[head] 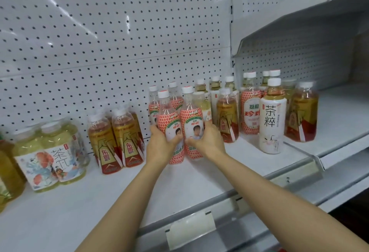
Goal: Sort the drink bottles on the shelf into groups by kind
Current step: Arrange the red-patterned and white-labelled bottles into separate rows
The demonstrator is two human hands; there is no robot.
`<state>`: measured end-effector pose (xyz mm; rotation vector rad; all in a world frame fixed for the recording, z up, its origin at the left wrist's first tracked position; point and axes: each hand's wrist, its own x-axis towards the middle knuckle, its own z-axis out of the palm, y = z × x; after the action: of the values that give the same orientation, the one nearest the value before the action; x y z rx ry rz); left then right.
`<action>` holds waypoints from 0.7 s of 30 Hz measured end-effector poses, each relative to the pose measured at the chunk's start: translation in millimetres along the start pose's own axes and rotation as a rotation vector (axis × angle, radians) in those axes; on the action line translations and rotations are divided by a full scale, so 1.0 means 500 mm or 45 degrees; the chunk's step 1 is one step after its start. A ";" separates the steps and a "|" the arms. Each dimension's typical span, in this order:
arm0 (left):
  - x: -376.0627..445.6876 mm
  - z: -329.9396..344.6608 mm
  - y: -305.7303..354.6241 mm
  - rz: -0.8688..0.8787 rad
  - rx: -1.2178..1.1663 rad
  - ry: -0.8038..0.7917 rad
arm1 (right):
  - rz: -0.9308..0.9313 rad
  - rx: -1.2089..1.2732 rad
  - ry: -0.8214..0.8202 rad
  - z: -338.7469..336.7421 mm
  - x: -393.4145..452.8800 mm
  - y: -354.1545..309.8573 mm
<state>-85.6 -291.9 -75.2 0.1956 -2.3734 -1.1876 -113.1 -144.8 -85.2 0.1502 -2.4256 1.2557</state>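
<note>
both arms reach forward, left hand (159,144) and right hand (207,140) each wrapped round a red-netted bottle (192,124).

Your left hand (159,144): fingers curled, gripping | your right hand (207,142): fingers wrapped, gripping | both bare forearms stretched forward, wrists close together, palms facing inward.

Five red-dotted lychee bottles (191,124) stand on the shelf (99,197) (four grouped centrally, one farther right). Gold-labelled tea bottles (127,138) number at least five. Two pale green tea bottles (60,152) sit left, and one white-sleeved bottle (272,120) right; others behind are uncountable.
</note>
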 end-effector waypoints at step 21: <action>0.084 0.029 -0.012 -0.163 0.073 0.207 | -0.041 -0.188 0.040 0.077 0.068 -0.014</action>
<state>-129.8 -298.7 -72.6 0.4519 -2.2817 -1.1156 -153.6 -176.8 -86.0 0.1262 -2.4676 1.0524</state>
